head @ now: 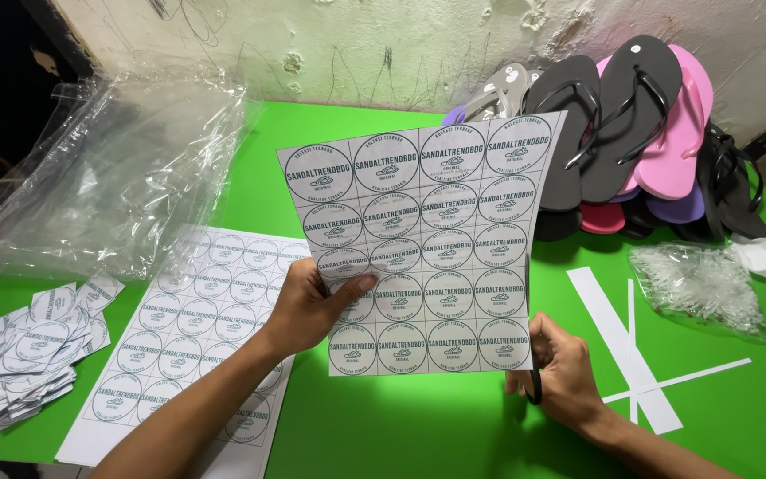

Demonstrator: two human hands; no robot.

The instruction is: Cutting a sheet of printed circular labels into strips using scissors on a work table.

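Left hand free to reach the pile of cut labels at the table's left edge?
Probably not as is: the left hand grips the printed sheet held up over the table. The path to the cut labels looks open, across the flat sheet, but it would have to let go first.

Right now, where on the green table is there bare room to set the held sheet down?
Bare green table lies between the flat label sheet and the paper strips. Crowded: cut labels far left, flip-flops top right.
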